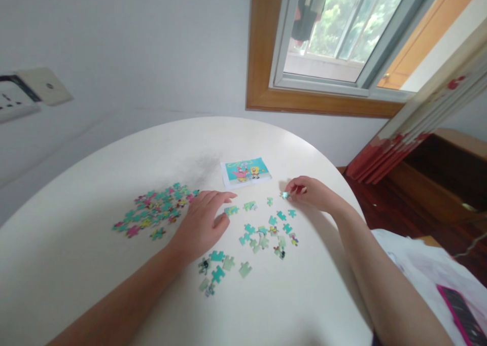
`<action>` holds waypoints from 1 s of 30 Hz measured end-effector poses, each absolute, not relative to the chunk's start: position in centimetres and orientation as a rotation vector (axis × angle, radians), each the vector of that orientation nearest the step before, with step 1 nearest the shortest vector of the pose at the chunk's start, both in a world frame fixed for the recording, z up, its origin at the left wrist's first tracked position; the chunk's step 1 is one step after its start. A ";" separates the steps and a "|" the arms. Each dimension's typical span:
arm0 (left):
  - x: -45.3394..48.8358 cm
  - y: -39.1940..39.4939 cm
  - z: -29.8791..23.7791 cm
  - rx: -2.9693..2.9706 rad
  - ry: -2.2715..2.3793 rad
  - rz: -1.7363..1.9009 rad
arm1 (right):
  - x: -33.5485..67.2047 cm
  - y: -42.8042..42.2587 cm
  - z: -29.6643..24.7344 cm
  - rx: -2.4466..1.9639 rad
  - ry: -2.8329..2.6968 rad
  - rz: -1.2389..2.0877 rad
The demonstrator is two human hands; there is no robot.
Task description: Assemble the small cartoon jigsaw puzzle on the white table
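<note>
Between the fingertips of my right hand is a small light-teal jigsaw puzzle piece, at the right side of the round white table. My left hand lies palm down with fingers stretched out, beside a heap of mixed jigsaw pieces. Just right of its fingers are small joined pieces in a loose row. Scattered teal and pale-green pieces lie nearer to me, with another loose group below my left hand. Behind them rests a reference picture card with cartoon figures.
The white table stands against a pale wall, below a wood-framed window. A wall socket is at the left. To the right are a red-and-white curtain, a wooden cabinet and a pink-edged phone on white cloth.
</note>
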State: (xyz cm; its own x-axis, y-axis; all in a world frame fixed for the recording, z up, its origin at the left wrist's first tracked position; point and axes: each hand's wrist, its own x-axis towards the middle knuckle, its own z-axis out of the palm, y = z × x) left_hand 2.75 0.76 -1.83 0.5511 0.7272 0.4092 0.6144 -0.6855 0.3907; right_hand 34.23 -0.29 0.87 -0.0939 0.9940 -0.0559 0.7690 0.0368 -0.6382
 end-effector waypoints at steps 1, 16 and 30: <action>2.8 0.7 -1.8 2.582 1.137 0.823 | 34.2 -0.3 0.9 -1.774 -1.918 0.744; 2.8 0.6 -1.7 2.566 1.148 0.808 | 33.8 -0.3 0.8 -1.761 -1.918 0.699; 2.9 0.4 -1.5 2.540 1.144 0.803 | 34.2 0.0 0.2 -1.681 -1.858 0.874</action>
State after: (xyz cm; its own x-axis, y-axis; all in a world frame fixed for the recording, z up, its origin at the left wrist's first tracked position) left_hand 2.91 0.37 -1.46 0.5420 0.7479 0.3833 0.6152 -0.6638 0.4253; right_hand 34.19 -0.03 0.20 -0.1274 0.9898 -0.0645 0.6811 0.0400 -0.7311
